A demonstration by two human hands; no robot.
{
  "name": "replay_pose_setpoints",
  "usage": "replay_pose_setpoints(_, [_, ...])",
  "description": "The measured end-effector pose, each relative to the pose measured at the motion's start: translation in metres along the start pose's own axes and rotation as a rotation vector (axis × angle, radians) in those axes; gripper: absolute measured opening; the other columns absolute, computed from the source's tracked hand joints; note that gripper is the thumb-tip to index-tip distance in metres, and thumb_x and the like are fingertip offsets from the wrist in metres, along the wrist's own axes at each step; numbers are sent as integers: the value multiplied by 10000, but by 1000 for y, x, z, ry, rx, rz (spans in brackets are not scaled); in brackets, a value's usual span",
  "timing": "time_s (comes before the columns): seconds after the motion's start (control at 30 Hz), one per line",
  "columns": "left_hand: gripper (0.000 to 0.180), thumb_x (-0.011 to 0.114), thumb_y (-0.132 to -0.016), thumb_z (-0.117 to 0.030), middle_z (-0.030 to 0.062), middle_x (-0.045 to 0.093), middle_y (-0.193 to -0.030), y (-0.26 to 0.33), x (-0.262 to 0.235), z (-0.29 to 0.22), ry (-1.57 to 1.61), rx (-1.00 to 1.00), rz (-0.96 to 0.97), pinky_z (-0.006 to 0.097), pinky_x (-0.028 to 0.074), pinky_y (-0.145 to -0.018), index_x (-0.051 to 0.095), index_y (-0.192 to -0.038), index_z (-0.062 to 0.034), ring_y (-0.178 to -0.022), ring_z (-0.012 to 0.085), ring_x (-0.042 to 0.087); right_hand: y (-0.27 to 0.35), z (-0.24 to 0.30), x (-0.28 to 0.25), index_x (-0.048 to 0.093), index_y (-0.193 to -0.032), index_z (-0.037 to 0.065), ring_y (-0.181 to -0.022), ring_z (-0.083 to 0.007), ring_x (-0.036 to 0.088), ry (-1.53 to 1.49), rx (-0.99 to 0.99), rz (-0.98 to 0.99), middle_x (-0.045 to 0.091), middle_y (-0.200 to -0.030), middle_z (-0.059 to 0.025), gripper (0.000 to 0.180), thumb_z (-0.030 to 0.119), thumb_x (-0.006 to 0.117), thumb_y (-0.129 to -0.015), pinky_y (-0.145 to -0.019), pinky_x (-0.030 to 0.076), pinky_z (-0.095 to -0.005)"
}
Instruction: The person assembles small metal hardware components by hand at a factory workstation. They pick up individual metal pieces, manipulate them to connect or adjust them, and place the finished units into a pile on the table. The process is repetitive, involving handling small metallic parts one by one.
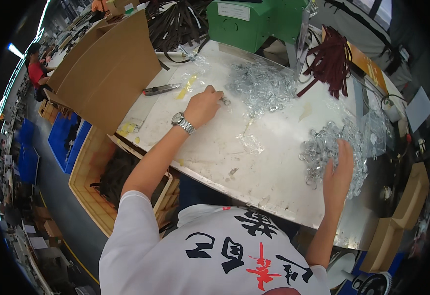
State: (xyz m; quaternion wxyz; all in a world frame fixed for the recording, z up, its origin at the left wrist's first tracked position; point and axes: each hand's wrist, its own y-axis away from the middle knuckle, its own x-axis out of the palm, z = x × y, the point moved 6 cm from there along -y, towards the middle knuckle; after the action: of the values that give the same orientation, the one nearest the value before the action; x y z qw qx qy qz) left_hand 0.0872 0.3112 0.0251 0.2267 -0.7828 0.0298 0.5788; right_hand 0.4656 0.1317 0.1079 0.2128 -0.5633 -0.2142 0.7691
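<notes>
In the head view, the left hand point(204, 105) reaches over the tabletop point(215, 162), its fingers bent toward each other around a narrow gap. A small metal clasp point(226, 102) lies right at their tips, on the right side; whether they grip it or only touch it I cannot tell. It is too small to make out its long axis surely. Just past it, to the right and slightly farther from the person, spreads the far pile of silvery clasps point(261, 86), its pieces pointing every which way. The left hand is clearly the nearer one to this far pile.

The right hand point(339, 176) is at the near pile of clasps point(318, 150), toward the right edge of the tabletop. Its fingers are extended and the thumb stands apart from them, with no piece seen held between; clasps lie directly to the left and right of the fingers. Between the two hands is a wide stretch of tabletop with a scrap of clear film point(251, 143). A utility knife point(162, 89) lies to the left of the left hand.
</notes>
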Motion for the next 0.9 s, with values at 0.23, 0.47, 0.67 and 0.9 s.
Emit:
replay_pose_setpoints(0.23, [169, 708, -921, -159, 158, 715, -994, 8, 5, -11, 87, 51, 53, 435, 560, -729, 681, -1029, -33, -809, 343, 695, 41, 62, 48, 608, -1444, 47, -1325, -358, 617, -448, -103, 391, 610, -1475, -200, 499, -42, 644, -954, -1137, 476, -442])
replay_pose_setpoints(0.47, [219, 722, -1005, -225, -6, 656, -741, 38, -4, -79, 972, -100, 301, 240, 403, -578, 745, -1003, -7, -630, 47, 487, 22, 76, 80, 570, -1454, 11, -1110, -245, 729, -935, 286, 499, 626, -1439, -198, 473, 77, 699, -1004, -904, 597, -348])
replay_pose_setpoints(0.67, [267, 718, -1009, -246, 8, 670, -757, 57, 7, -142, 1180, -112, 591, 254, 439, -645, 738, -940, 11, -701, 48, 532, 24, 59, 97, 703, -1184, -60, -740, -134, 707, -1197, 466, 651, 759, -910, -107, 244, 144, 669, -1055, -663, 577, -270])
replay_pose_setpoints(0.9, [223, 684, -1045, -220, -54, 628, -730, 53, 25, -141, 1353, -223, 330, 205, 319, -514, 754, -974, -20, -573, -2, 417, 35, 39, 90, 738, -1069, -62, -646, -107, 672, -1194, 553, 532, 743, -825, -90, 237, 150, 633, -1075, -600, 555, -254])
